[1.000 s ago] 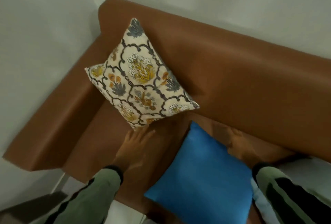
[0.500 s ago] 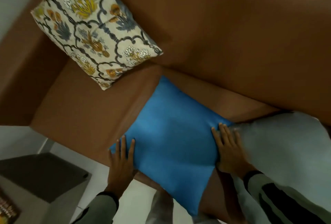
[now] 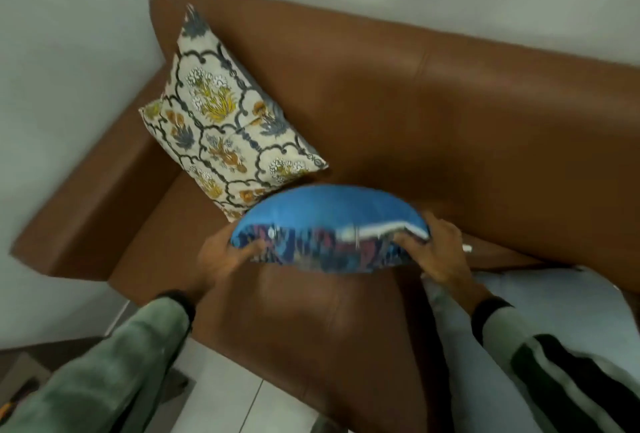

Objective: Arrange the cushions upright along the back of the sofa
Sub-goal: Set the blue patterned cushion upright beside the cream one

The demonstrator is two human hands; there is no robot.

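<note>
Plump blue fabric cushion sits clamped between our left hand and right hand, fingers curled underneath.

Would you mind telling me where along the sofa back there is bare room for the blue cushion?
Bare backrest runs right of the floral cushion, above the blue cushion held by both hands. The left corner is taken; the right seat holds a pale cushion.
</note>
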